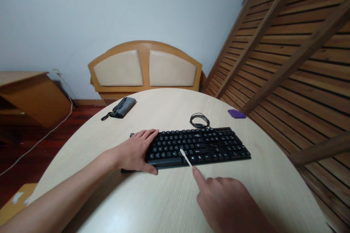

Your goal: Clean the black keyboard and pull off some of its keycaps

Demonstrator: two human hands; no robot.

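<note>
A black keyboard (pixel 202 145) lies flat across the round table. My left hand (pixel 138 149) grips its left end from above, fingers stretched over the keys towards the back edge and thumb along the front edge. In my right hand (pixel 221 196), in front of the keyboard, is a white cotton swab (pixel 186 158). It slants up and left, its tip over the bottom rows of keys near the right end of the space bar; whether the tip touches a key I cannot tell. The hand hides the swab's lower end.
Behind the keyboard lies its coiled black cable (pixel 199 120). A purple cloth-like piece (pixel 236 113) is at the table's right edge, a grey folded pouch (pixel 124 107) at back left. Past the table (pixel 164 196) stand a headboard (pixel 146 65) and a leaning slatted wooden frame (pixel 295 62).
</note>
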